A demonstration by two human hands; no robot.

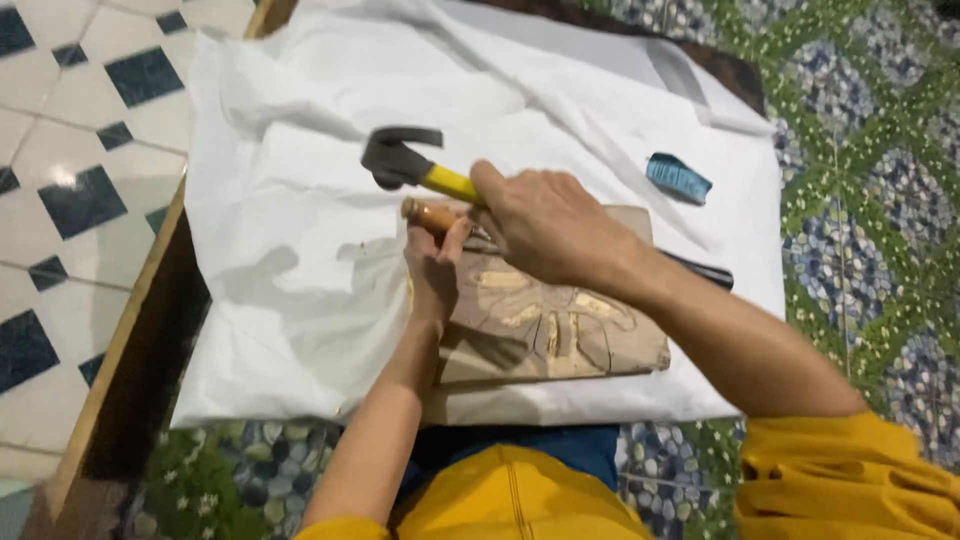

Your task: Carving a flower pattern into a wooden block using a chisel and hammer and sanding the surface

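A flat wooden board [570, 345] with a shape carved into it lies on a white cloth [300, 200]. My left hand [433, 272] grips a chisel with an orange-brown wooden handle [424, 213], held at the board's left edge. My right hand [545, 225] is shut on a claw hammer by its yellow handle [450, 183]. The dark hammer head [395, 157] hangs just above and left of the chisel's handle end. The chisel's blade is hidden behind my hands.
A small blue object [678, 177] lies on the cloth at the right. A dark tool end [705, 270] pokes out behind my right wrist. The cloth covers a low table with a wooden edge [120, 340]; tiled floor at left, patterned green covering at right.
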